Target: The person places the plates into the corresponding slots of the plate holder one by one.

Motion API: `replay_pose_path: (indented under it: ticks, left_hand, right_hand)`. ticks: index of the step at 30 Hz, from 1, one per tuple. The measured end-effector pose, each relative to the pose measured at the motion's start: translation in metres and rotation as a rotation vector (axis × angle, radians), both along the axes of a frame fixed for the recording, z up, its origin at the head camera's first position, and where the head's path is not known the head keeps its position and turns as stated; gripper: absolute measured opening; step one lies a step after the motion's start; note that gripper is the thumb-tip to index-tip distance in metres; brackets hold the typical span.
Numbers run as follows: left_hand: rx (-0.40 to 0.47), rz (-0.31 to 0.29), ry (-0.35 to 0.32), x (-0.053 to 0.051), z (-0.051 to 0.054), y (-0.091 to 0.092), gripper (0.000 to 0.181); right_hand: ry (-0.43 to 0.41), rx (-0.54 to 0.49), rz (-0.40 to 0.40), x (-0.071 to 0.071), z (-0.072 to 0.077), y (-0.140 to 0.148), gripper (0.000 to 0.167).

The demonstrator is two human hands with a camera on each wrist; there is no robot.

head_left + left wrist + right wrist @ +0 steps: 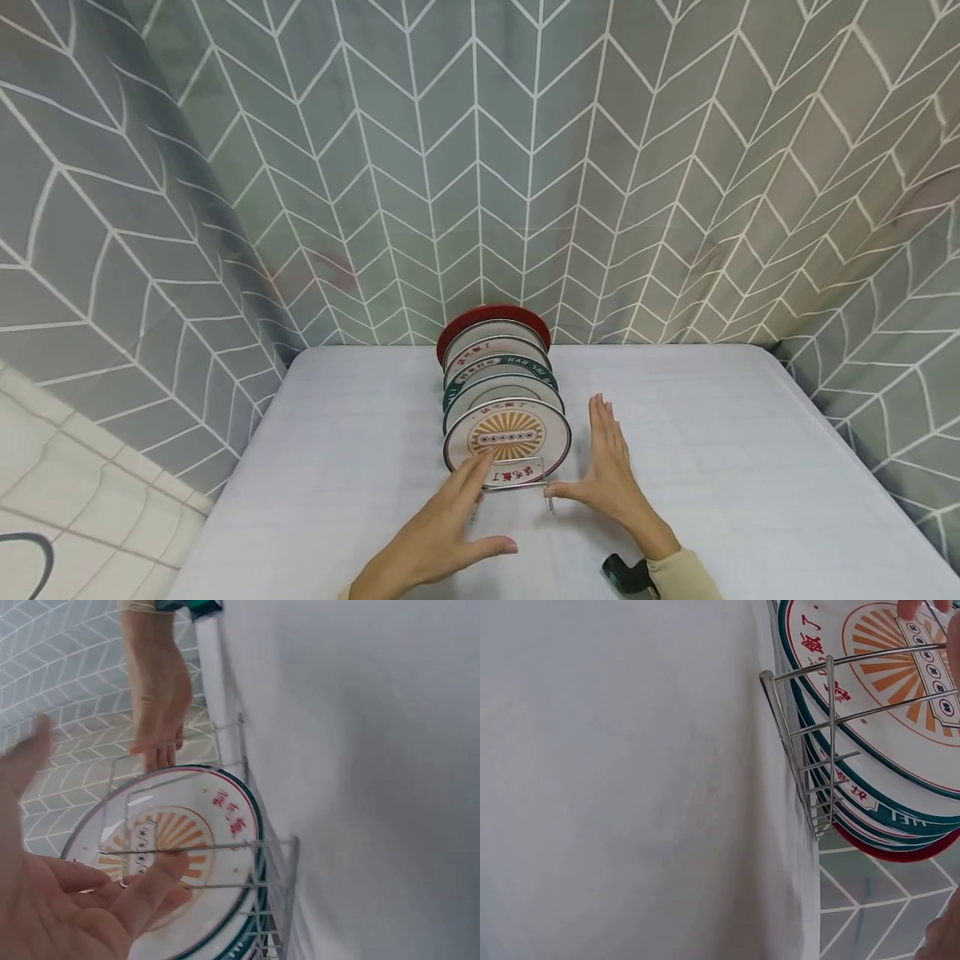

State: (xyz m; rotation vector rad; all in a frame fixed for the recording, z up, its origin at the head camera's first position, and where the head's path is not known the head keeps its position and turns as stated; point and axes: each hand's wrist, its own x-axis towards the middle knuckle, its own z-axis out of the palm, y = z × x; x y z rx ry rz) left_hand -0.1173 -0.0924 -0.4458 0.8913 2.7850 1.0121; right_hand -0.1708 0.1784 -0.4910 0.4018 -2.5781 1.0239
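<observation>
Several round plates stand on edge in a row in a silver wire rack (517,486). The front plate (517,425) is white with a dark rim, red characters and an orange sunburst. Behind it come green-banded and white plates, and a red plate (491,313) stands last. My left hand (442,533) is before the rack, thumb spread, its extended fingertips over the front plate's face and by the rack's front wires (202,847). On the right side my right hand (611,471) reaches forward with straight fingers, its thumb close to the rack's front corner. Whether it touches is unclear.
The rack stands on a white-covered table (337,467). A grey curtain (495,167) with white chevron lines hangs behind and at the sides. A black device (628,575) is at the right wrist. White tiles (82,467) show at the lower left.
</observation>
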Motion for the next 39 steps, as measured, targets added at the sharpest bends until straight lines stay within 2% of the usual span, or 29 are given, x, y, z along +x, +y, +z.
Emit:
replay_pose_path:
  ticks: [3,8,13,16,20,26,31,39]
  left_hand:
    - [-0.030,0.015,0.085,-0.003,-0.003,0.000,0.090]
    - [0.015,0.012,0.226,-0.010,-0.011,-0.001,0.073]
    - [0.041,0.004,0.219,-0.012,-0.014,-0.003,0.076]
    - [0.068,-0.016,0.176,-0.013,-0.015,-0.005,0.078]
    - [0.090,-0.029,0.127,-0.014,-0.013,-0.009,0.079]
    - [0.072,-0.032,0.104,-0.013,-0.009,-0.008,0.080]
    - [-0.006,0.006,0.140,-0.008,-0.006,-0.005,0.082]
    - [-0.072,0.036,0.238,-0.005,-0.009,-0.003,0.084]
  right_hand:
    - [-0.044,-0.014,0.008,0.000,0.000,-0.002,0.149]
    - [-0.067,-0.053,0.022,0.000,-0.001,-0.002,0.151]
    - [-0.058,-0.082,0.041,-0.002,-0.008,-0.004,0.151]
    - [-0.050,-0.100,0.054,-0.002,-0.010,-0.006,0.150]
    - [-0.054,-0.101,0.077,-0.002,-0.010,-0.009,0.150]
    - [-0.067,-0.120,0.102,-0.004,-0.007,-0.011,0.151]
    - [-0.135,-0.117,0.134,-0.002,-0.009,-0.010,0.146]
    - [-0.303,-0.089,0.110,0.003,-0.005,-0.011,0.136]
